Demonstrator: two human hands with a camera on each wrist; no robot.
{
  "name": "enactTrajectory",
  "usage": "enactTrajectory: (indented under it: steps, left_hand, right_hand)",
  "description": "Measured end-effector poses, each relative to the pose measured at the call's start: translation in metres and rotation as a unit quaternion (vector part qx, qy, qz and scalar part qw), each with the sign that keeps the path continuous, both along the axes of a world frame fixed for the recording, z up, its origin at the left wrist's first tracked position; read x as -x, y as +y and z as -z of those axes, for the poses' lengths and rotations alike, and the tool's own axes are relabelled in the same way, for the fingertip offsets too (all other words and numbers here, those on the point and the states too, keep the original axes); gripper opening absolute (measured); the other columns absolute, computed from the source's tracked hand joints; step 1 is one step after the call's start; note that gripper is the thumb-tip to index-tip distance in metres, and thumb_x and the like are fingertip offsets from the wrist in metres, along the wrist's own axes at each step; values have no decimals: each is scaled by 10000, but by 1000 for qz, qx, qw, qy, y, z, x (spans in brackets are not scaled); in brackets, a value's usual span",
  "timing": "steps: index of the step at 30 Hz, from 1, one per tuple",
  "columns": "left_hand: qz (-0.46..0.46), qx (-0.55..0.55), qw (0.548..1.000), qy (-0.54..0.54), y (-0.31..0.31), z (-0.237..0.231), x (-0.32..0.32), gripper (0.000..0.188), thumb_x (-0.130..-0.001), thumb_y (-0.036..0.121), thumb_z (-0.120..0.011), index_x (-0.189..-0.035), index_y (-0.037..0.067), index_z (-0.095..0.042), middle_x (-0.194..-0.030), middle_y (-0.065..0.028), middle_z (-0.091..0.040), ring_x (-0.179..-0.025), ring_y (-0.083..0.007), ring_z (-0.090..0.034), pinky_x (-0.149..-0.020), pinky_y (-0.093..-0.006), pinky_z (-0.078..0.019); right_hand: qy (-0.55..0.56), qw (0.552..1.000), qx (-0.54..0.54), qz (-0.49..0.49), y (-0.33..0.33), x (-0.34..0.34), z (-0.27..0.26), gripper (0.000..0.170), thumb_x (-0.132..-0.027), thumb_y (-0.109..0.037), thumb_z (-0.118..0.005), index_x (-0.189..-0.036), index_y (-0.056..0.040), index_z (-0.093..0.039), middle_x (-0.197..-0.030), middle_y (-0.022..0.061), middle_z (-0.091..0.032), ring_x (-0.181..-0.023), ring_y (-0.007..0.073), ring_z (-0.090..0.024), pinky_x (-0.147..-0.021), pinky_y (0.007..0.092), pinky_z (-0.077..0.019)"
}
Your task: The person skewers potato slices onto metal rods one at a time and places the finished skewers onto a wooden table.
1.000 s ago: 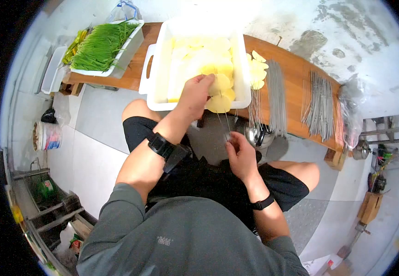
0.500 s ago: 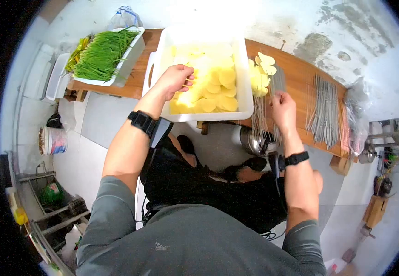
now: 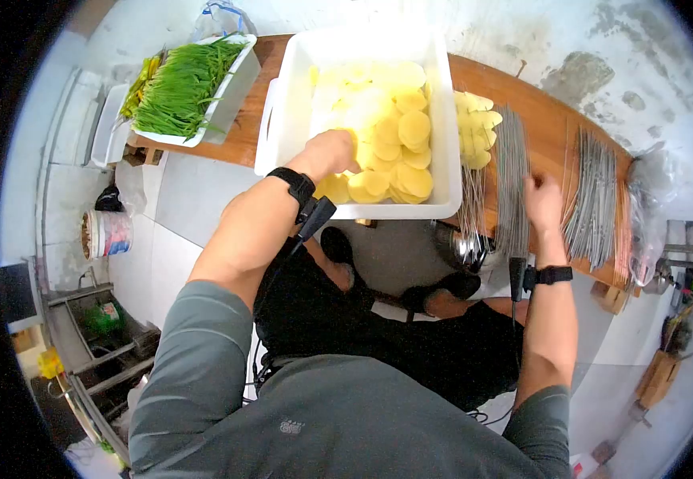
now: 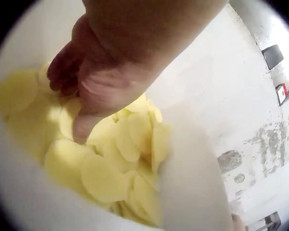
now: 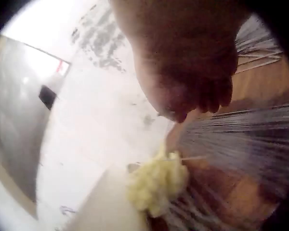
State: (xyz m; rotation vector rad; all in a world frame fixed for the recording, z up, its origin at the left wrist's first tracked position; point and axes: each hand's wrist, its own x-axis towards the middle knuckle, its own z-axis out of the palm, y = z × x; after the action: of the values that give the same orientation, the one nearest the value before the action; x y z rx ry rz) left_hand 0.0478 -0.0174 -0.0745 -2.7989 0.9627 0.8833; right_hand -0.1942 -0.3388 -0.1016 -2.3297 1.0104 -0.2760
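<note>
Yellow potato slices (image 3: 414, 128) fill much of a deep white tub (image 3: 452, 191) on the wooden bench. My left hand (image 3: 332, 150) reaches down into them. In the left wrist view its thumb (image 4: 84, 127) points down onto the slices, the other fingers spread loosely beside it. My right hand (image 3: 544, 199) is over the bench, right by a bundle of thin metal skewers (image 3: 510, 191). In the right wrist view its fingers (image 5: 209, 98) are loosely curled, with nothing seen between them. Threaded potato slices (image 3: 476, 132) lie between tub and bundle.
A second skewer pile (image 3: 594, 199) lies further right, beside a clear plastic bag (image 3: 654, 184). A white tray of green chives (image 3: 187, 92) stands left of the tub. Below the bench's front edge is a shiny metal pot (image 3: 462, 247).
A second ago both hands held skewers with slices threaded on them. Since then, my right hand has moved right to the skewer bundle, and my left hand has lowered into the tub.
</note>
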Motion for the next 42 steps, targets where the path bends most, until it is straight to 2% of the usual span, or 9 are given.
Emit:
enactTrajectory:
  steps: [5,9,16,18,22,30,35,39,42]
  left_hand:
    - [-18,96,995,-12,11,22,-20,376,-724,220,-742,-986,-32,-646,-884,-232,-667,-864,-368,-645,-767,-411,-519]
    - [63,125,988,-60,20,20,-33,339,-752,175,-705,-1006,-35,-626,-880,-232,-664,-830,-356,-652,-741,-412,-519]
    - [-74,168,980,79,26,-15,-45,394,-783,179,-663,-1101,-46,-599,-890,-251,-661,-794,-338,-658,-736,-400,-522]
    - [59,112,989,-78,31,-14,-47,397,-766,220,-675,-1055,-41,-602,-869,-228,-670,-820,-336,-660,-735,-408,-514]
    - [233,-175,954,69,21,-25,-24,423,-717,223,-721,-1072,20,-615,-953,-208,-670,-907,-370,-646,-770,-425,-513]
    - [221,-124,967,27,35,16,-28,299,-727,135,-721,-980,-20,-683,-893,-212,-682,-863,-339,-663,-718,-412,-524]
    - [136,-17,987,88,34,-17,-45,312,-791,200,-568,-985,-22,-668,-857,-217,-675,-772,-321,-659,-722,-397,-518]
    - [-109,114,977,143,27,-51,-43,364,-879,200,-558,-1121,-71,-583,-817,-118,-657,-642,-160,-639,-613,-301,-520]
    - [-114,115,974,159,29,-68,-42,393,-899,170,-535,-1220,-57,-533,-878,-90,-652,-683,-129,-650,-607,-266,-520]
  right_hand:
    - [97,983,147,40,13,14,40,383,-845,-294,-627,-1089,2,-631,-1029,224,-658,-1007,377,-609,-886,439,-467]
    - [71,993,87,21,0,16,69,359,-837,-292,-639,-1055,-7,-637,-1001,218,-664,-976,373,-623,-861,440,-478]
    - [48,998,31,33,-2,19,60,284,-853,-306,-599,-937,-40,-654,-913,238,-662,-893,414,-631,-784,473,-492]
    - [49,998,17,38,0,19,60,279,-860,-310,-589,-946,-54,-658,-920,235,-662,-898,415,-630,-784,472,-491]
    - [51,997,17,47,-3,19,70,273,-870,-319,-578,-948,-69,-657,-916,225,-665,-892,413,-629,-768,476,-490]
    - [24,998,32,38,-3,24,73,252,-874,-303,-573,-935,-68,-640,-889,215,-662,-865,415,-625,-742,468,-492]
    - [22,999,32,35,-1,22,66,238,-873,-289,-574,-916,-62,-631,-889,218,-664,-858,418,-624,-744,466,-489]
    - [-9,999,20,29,-9,27,76,238,-875,-287,-571,-928,-64,-633,-890,228,-661,-859,420,-624,-748,470,-487]
    - [-56,998,-2,22,-8,25,76,253,-881,-292,-561,-941,-57,-632,-893,239,-658,-868,424,-624,-755,469,-485]
